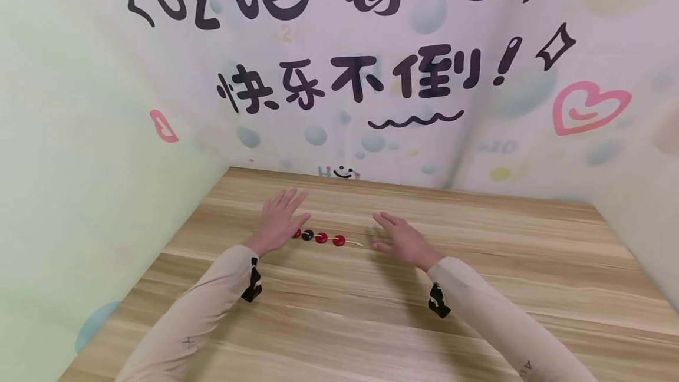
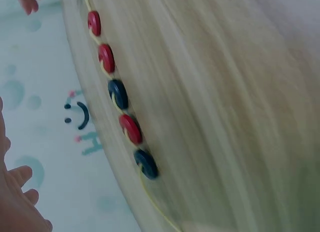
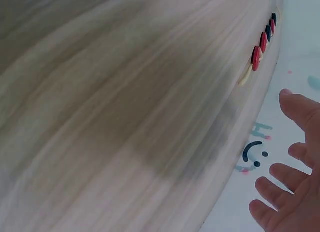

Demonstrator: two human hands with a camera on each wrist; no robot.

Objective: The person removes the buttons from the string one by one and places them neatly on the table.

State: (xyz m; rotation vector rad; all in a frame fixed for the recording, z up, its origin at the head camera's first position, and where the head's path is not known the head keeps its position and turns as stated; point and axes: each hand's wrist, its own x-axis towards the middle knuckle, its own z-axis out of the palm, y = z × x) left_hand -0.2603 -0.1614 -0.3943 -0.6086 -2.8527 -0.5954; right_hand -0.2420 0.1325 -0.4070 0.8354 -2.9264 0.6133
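Observation:
Several round red and dark buttons lie in a row on the wooden table, threaded on a pale yellow cord [image 1: 354,243]. In the left wrist view a red button [image 2: 106,58] and a dark button [image 2: 118,94] show near the middle of the row. My left hand [image 1: 278,220], fingers spread, is over the row's left end and hides part of it in the head view. Beyond the cord's right end hovers my right hand [image 1: 403,240], fingers extended and holding nothing. The right wrist view shows its spread fingers apart from the end button [image 3: 256,58].
The wooden table [image 1: 329,323] reaches to a printed cloth backdrop [image 1: 297,152] at the back. A pale wall [image 1: 79,164] stands at the left. Each sleeve has a dark wrist device at its cuff, such as the left device [image 1: 253,283].

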